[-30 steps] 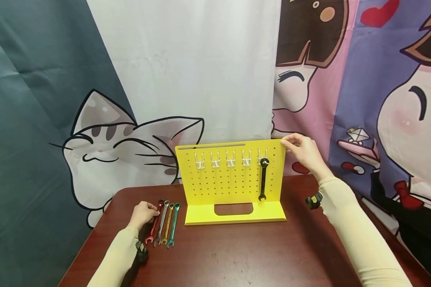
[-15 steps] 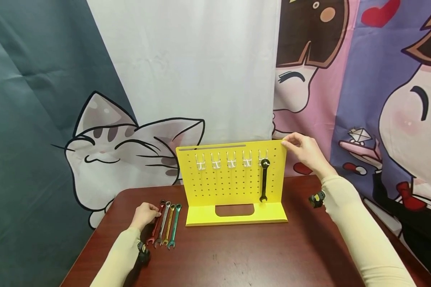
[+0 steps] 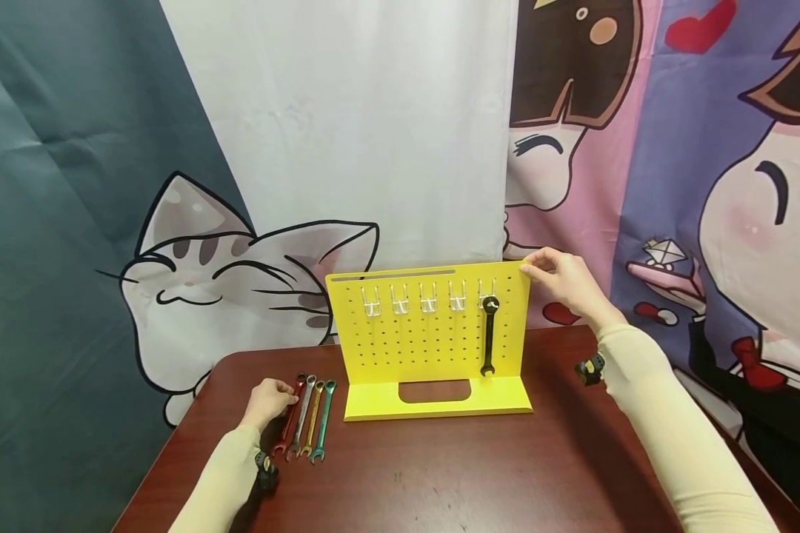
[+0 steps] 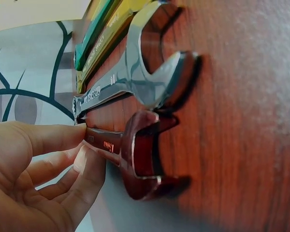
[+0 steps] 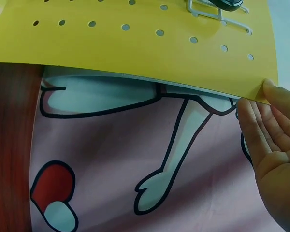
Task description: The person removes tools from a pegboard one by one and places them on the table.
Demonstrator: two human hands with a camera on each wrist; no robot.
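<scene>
My left hand (image 3: 267,403) pinches the red combination wrench (image 4: 140,169) by its shaft between thumb and fingers, close over the table. Beside it on the right lie a silver wrench (image 3: 301,419), a gold wrench (image 3: 313,418) and a green wrench (image 3: 323,422), roughly parallel, open ends toward me. At the yellow pegboard's (image 3: 407,374) upper right corner, my right hand (image 3: 567,285) pinches the edge, thumb on the front and fingers behind. A black wrench (image 3: 489,340) hangs by its ring end from the rightmost hook.
Several wire hooks (image 3: 400,299) stand in a row across the board's upper part. The board's base (image 3: 373,403) rests on the dark red-brown table (image 3: 400,474). Behind it hangs a cloth backdrop (image 3: 407,148) with cartoon figures.
Both hands keep their holds, left on the red wrench and right on the board's corner. The view has shifted only slightly.
</scene>
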